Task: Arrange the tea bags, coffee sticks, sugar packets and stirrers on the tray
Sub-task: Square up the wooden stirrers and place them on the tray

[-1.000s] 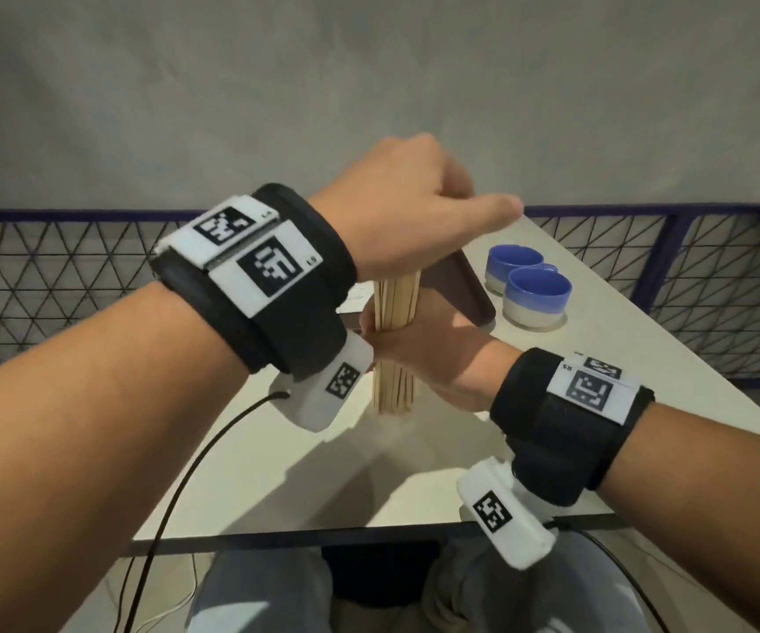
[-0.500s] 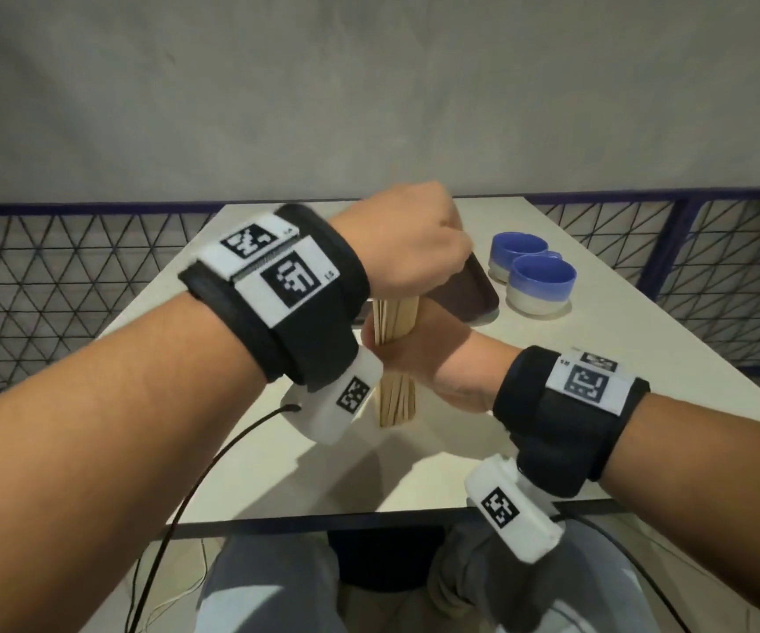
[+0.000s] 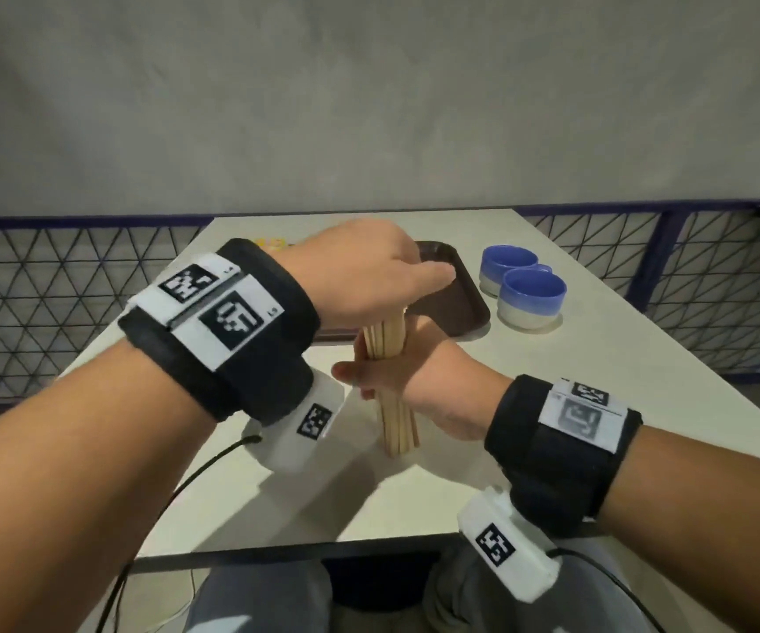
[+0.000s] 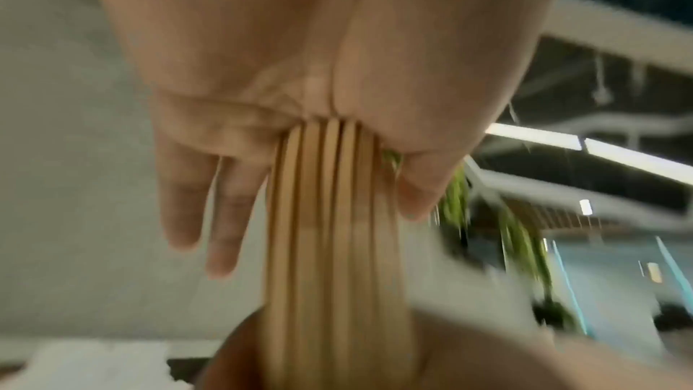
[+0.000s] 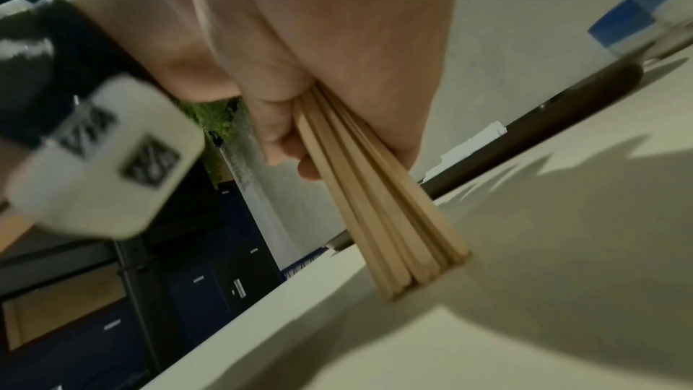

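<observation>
A bundle of wooden stirrers [image 3: 398,427] stands upright, its lower ends on the white table [image 3: 597,358]. My right hand [image 3: 396,381] grips the bundle around its middle; in the right wrist view the stirrers [image 5: 382,212] fan out below the right hand [image 5: 319,40]. My left hand [image 3: 369,271] lies over the top ends. In the left wrist view the left hand [image 4: 300,55] presses its palm on the stirrers [image 4: 326,233], fingers straight. Just behind the hands sits the brown tray [image 3: 465,308], partly hidden; its dark rim shows as the tray [image 5: 562,100].
Two blue and white cups [image 3: 531,299] stand right of the tray. A bit of a yellow packet [image 3: 273,243] shows behind my left wrist. A mesh railing runs along the far sides, and the table's near edge is close to my lap.
My left hand has settled lower onto the top of the bundle, its fingers curling and then stretching out again. The right hand keeps its grip. My view has tipped upward.
</observation>
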{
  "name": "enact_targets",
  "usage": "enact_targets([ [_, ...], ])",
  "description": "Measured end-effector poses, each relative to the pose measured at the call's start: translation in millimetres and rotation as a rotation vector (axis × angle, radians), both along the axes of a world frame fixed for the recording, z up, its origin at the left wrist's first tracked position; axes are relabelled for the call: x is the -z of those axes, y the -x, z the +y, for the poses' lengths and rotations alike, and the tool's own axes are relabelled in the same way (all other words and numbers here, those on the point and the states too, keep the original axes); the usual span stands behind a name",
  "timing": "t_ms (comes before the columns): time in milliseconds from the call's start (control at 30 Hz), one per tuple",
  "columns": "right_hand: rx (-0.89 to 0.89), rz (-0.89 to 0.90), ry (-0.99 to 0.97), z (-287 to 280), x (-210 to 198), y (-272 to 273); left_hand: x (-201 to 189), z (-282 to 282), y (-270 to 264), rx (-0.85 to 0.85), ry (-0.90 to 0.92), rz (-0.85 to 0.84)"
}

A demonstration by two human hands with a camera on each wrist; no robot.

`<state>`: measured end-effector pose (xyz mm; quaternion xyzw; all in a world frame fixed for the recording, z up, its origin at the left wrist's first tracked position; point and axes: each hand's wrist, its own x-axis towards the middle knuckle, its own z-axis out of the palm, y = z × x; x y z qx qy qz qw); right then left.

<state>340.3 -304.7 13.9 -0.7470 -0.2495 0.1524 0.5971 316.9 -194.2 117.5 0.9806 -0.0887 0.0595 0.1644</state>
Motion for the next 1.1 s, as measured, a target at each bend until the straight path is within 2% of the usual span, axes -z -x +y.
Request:
enact_targets([
  [33, -0.002, -0.013, -0.009, 1, -3, -1, 2, -2, 1, 0.002, -0.124, -0.001],
  [67, 0.000, -0.038, -0.020, 2, -8, -2, 1, -4, 3, 0.013, -0.168, -0.018],
  [200, 0.039, -0.122, -0.049, 5, -18, -4, -7, -11, 4, 0.042, -0.091, -0.097],
  [400, -0.019, -0.081, -0.006, 3, -11, 2, 10, -16, 9, 0.042, 0.023, -0.175],
  [500, -0.036, -0.086, -0.024, -1, -14, 0, 11, -13, 12, 0.079, 0.017, -0.250],
  [600, -0.007, -0.078, -0.014, 2, -8, 3, 13, -12, 15, 0.102, -0.086, -0.251],
  [733, 0.032, -0.061, 0.008, 8, -6, 1, 7, -6, 8, 0.027, -0.359, -0.182],
  [833, 0.015, -0.039, 0.000, 9, -8, -2, 5, -4, 6, 0.001, -0.432, -0.171],
  [933, 0.028, -0.016, -0.033, 7, -6, 0, 8, -8, 8, 0.034, -0.375, -0.215],
  [1100, 0.079, -0.031, -0.063, 5, 1, 5, 19, -9, 6, 0.145, -0.161, -0.321],
])
